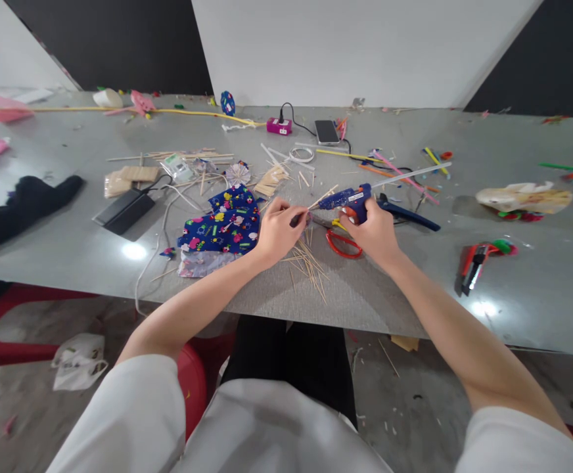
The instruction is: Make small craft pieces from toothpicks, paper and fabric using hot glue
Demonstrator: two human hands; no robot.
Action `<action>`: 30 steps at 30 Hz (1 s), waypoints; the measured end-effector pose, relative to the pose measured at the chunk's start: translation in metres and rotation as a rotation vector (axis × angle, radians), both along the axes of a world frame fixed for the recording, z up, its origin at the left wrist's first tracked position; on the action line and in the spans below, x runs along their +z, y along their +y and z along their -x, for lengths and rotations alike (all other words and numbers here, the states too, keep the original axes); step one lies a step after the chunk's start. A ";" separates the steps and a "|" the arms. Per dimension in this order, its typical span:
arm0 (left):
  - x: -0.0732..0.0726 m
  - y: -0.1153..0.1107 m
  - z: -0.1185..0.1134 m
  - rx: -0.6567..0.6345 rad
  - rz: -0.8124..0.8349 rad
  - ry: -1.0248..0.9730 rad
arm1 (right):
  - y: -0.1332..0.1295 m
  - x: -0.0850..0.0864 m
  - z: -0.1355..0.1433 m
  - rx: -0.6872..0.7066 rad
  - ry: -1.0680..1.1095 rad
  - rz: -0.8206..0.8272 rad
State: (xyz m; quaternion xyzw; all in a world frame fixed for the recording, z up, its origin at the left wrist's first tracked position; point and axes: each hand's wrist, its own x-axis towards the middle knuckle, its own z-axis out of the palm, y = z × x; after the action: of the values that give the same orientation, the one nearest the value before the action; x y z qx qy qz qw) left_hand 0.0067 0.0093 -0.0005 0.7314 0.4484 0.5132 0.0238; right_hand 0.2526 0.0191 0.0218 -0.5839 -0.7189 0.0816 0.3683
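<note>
Item: left hand point(281, 228), thumb and fingers pinched narrow on thin sticks point(326, 195); the number of sticks is partly hidden by the fingers.

Item: right hand point(372, 230), closed around the grip of a blue glue gun point(346, 198). Nozzle points at the left hand, close to the pinched sticks; a clear glue stick point(417, 173) juts from the rear, beyond the right hand and to its right.

Item: scissors point(344, 245), red-handled, on the table point(375, 292) between the hands, just left of the right hand.

Item: loose skewers point(311, 266), scattered nearer the body than the left hand, to its right.

Item: blue printed fabric point(222, 226), just left of the left hand; beyond it, a pleated rosette point(238, 173).

Item: black adapter point(127, 209), farther left of the left hand, with flat wooden sticks point(131, 179) behind it.

Item: tape roll point(301, 155), beyond the left hand; farther out, a phone point(326, 131) and a purple power block point(279, 126).

Item: dark blue tool point(412, 215), just right of the right hand.

Item: cutter point(474, 268), red and black, well right of the right hand.
</note>
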 end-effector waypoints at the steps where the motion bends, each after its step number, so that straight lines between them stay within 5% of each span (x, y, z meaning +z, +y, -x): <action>1: 0.000 0.000 0.000 0.001 0.000 0.001 | 0.000 0.000 0.000 -0.001 0.003 0.001; 30: 0.003 -0.002 0.001 0.015 0.055 -0.014 | 0.000 0.000 -0.001 -0.022 -0.010 0.005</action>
State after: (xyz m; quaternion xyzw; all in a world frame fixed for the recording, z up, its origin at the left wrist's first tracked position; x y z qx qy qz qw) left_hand 0.0060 0.0073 0.0027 0.7235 0.4677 0.5058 0.0432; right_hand 0.2534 0.0193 0.0216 -0.5933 -0.7140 0.0765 0.3639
